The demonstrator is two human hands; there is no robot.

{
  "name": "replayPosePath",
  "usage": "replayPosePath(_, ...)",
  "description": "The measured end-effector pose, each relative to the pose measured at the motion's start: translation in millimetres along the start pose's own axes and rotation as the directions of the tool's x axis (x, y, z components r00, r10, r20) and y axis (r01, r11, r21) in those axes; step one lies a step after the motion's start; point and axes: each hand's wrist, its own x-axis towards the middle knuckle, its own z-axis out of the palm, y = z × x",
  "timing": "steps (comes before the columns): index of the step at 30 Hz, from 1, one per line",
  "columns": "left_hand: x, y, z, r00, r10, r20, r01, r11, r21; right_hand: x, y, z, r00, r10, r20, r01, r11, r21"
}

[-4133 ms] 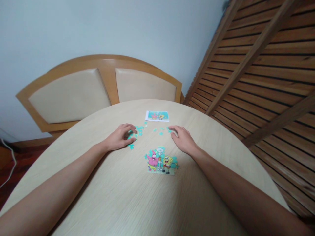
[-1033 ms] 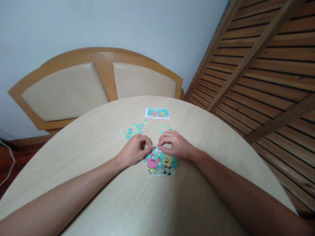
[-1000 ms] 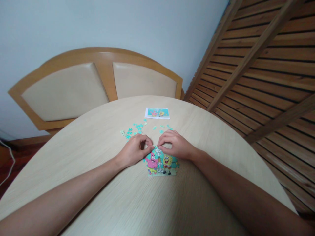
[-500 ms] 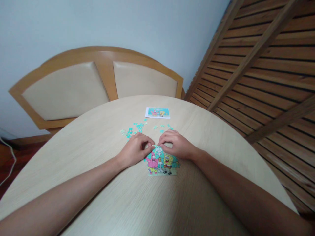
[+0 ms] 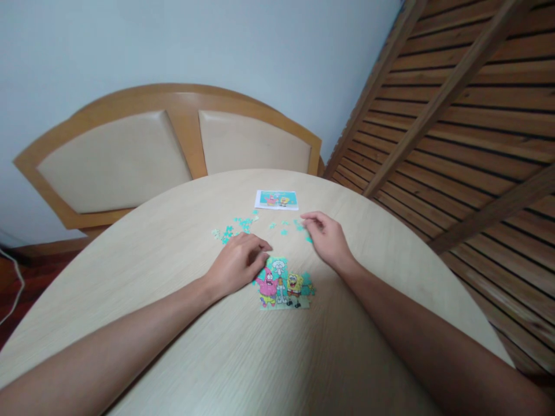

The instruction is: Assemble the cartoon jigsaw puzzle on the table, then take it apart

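Observation:
A partly joined jigsaw puzzle (image 5: 281, 284) of pink, white and yellow cartoon figures lies flat on the table in front of me. My left hand (image 5: 237, 263) rests at its upper left corner, thumb and forefinger a little apart with nothing visible between them. Beyond the puzzle to the right, my right hand (image 5: 326, 237) hovers over loose turquoise puzzle pieces (image 5: 298, 225), fingers stretched out and apart. Part of those pieces is hidden under its fingers. More loose pieces (image 5: 245, 224) are scattered beyond my left hand.
A printed picture card (image 5: 276, 200) with the same figures lies near the far edge of the round wooden table (image 5: 182, 358). Behind stands a bench with padded back (image 5: 115, 162) against the wall. A slatted wooden screen (image 5: 459, 127) rises at the right.
My right hand has left the puzzle's top edge and moved away and to the right, over the loose pieces. My left hand has stayed almost in place, its thumb drawn slightly back.

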Motion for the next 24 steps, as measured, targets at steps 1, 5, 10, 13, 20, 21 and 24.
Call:
replayPosePath(1,0,-1,0,1.0,0.001,-0.001,-0.001,1.0,0.014,2,5,-1,0.998,0.057,-0.038,-0.056,0.998,0.01)
replayPosePath(5,-2,-3,0,0.998,0.045,0.033,-0.047,0.998,0.034,8,18,-2,0.985,0.141,-0.098,-0.143,0.99,-0.01)
replayPosePath(10,-2,-4,0,0.992,0.089,0.086,-0.093,0.995,0.04,9,21,-1,0.981,0.167,-0.101,-0.17,0.985,-0.014)
replayPosePath(13,-1,-4,0,0.991,0.102,0.089,-0.105,0.994,0.038,9,21,-2,0.986,0.152,-0.067,-0.157,0.984,-0.079)
replayPosePath(20,-1,-1,-1,0.984,0.144,0.104,-0.151,0.987,0.056,1,13,0,0.991,0.068,0.113,-0.013,0.903,-0.43)
replayPosePath(21,-1,-1,-2,0.983,0.148,0.106,-0.155,0.986,0.06,-1,11,1,0.987,0.063,0.15,0.015,0.884,-0.468)
replayPosePath(24,-2,0,-2,0.982,0.155,0.109,-0.163,0.984,0.066,-4,6,2,0.969,0.027,0.246,0.101,0.865,-0.492)
